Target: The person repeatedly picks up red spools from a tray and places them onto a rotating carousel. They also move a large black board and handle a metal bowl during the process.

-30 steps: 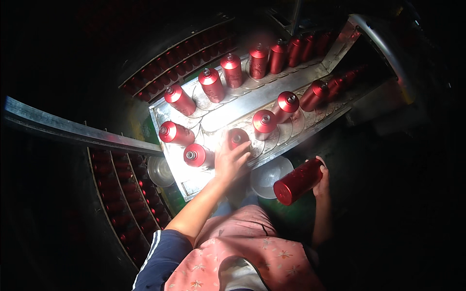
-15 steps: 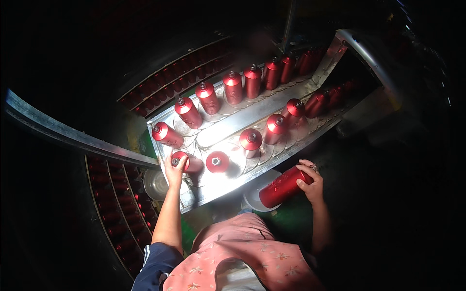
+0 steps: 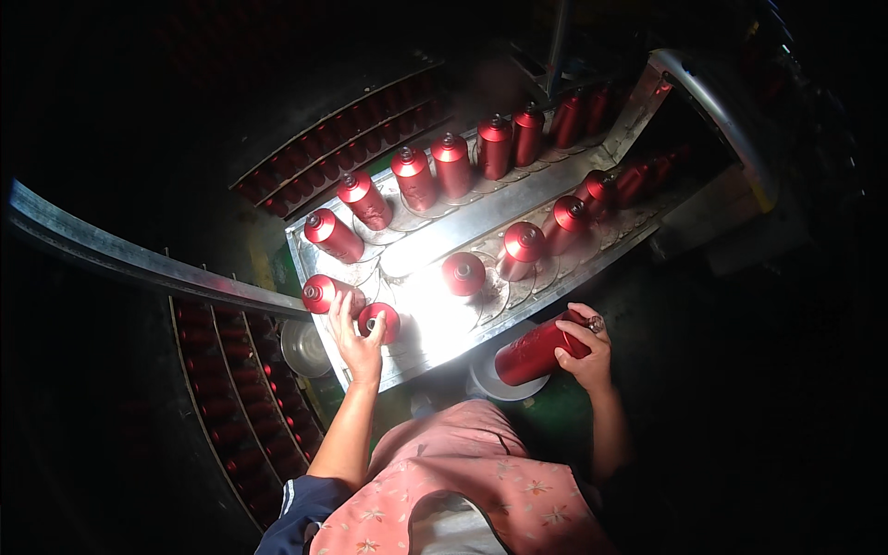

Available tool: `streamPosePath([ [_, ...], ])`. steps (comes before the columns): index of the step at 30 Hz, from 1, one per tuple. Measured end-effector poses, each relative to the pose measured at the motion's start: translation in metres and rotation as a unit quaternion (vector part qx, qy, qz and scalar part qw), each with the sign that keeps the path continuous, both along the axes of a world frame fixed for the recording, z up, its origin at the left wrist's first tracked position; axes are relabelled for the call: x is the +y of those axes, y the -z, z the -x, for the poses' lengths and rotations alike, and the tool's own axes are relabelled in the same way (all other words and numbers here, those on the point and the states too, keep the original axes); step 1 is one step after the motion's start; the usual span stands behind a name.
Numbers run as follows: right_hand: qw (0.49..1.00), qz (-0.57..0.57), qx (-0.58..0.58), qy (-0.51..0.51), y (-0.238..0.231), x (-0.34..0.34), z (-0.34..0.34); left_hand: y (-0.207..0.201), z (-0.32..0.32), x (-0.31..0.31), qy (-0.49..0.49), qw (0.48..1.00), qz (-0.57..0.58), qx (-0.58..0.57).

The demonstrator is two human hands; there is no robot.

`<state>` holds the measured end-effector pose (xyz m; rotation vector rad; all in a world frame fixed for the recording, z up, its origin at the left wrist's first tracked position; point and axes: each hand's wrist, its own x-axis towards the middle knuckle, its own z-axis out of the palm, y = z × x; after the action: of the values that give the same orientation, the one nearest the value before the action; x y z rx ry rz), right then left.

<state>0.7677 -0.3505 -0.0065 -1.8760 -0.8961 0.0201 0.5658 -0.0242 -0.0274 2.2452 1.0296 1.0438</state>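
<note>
One red bottle (image 3: 319,293) stands at the left of the fingers of the left hand (image 3: 359,353), spread at a second bottle (image 3: 391,318); whether they grip it, I cannot tell. Further right, the right hand (image 3: 589,358) grasps a third bottle (image 3: 532,357), tilted, its body extending left of the fingers.

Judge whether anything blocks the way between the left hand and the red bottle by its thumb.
Nothing visible does: the left hand is right at the red bottle, though firm contact cannot be told. The neighbouring bottle stands to the left, not between them.
</note>
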Motion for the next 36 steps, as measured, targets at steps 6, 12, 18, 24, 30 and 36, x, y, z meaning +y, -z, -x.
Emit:
streamPosePath([
  [6, 0.998, 0.002, -0.032, 0.047, -0.006, -0.001, -0.019, 0.003, -0.135, -0.026, 0.240, 0.966, 0.087, 0.038],
  [12, 0.991, -0.026, -0.116, 0.060, 0.006, 0.015, -0.037, 0.049, -0.187, -0.034, 0.245, 0.954, 0.159, 0.068],
  [18, 0.980, -0.037, -0.181, 0.078, 0.016, 0.054, -0.086, 0.035, -0.186, -0.047, 0.199, 0.957, 0.201, 0.061],
  [24, 0.985, -0.018, -0.155, 0.068, 0.058, 0.116, -0.134, 0.033, -0.209, -0.062, 0.202, 0.947, 0.187, 0.163],
  [30, 0.991, 0.088, -0.070, 0.073, 0.086, 0.132, -0.165, -0.014, -0.180, -0.055, 0.234, 0.965, 0.058, 0.101],
  [36, 0.984, 0.105, -0.113, 0.086, 0.081, 0.118, -0.201, 0.032, -0.191, -0.031, 0.250, 0.946, 0.157, 0.131],
])
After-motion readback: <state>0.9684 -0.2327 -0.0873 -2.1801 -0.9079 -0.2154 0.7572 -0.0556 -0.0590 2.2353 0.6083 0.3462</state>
